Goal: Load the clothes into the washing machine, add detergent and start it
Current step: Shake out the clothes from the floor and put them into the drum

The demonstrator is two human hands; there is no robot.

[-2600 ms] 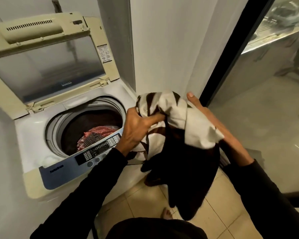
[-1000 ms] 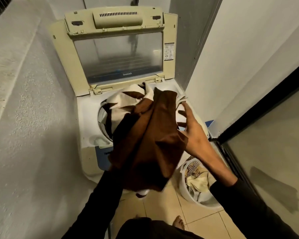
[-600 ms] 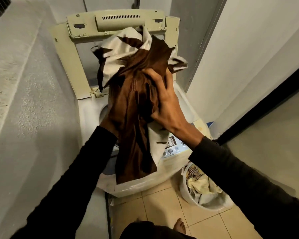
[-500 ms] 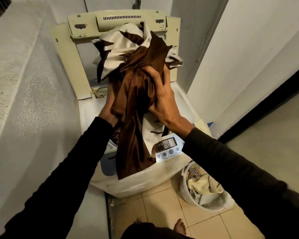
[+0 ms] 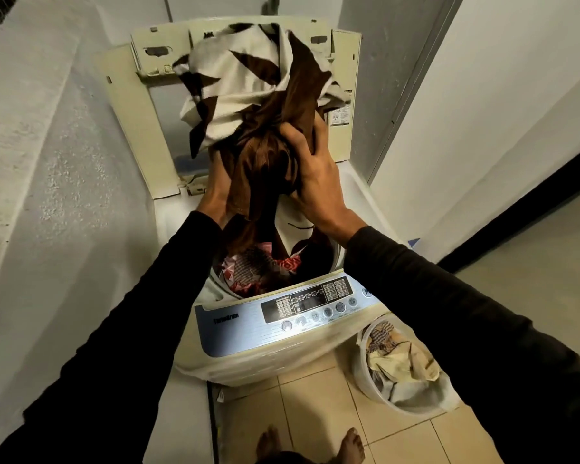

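Observation:
A top-loading washing machine [image 5: 248, 349] stands in front of me with its lid [image 5: 128, 115] raised. Both my hands hold a bundle of clothes [image 5: 248, 82], brown and cream-patterned, above the open drum. My right hand [image 5: 315, 175] grips the brown fabric from the right. My left hand [image 5: 216, 192] holds the bundle from the left and is mostly hidden behind it. The lower end of the brown cloth hangs into the drum, where red and checked clothes [image 5: 265, 266] lie. The blue control panel [image 5: 298, 309] faces me.
A white laundry basket [image 5: 379, 393] with several more clothes stands on the tiled floor right of the machine. A rough grey wall [image 5: 47, 162] closes in on the left, a white wall [image 5: 482, 95] on the right. My bare feet [image 5: 352, 445] show at the bottom.
I turned from the basket to the machine and lifted the bundle over the drum. In the last half second the bundle dropped lower, its hanging end now inside the drum.

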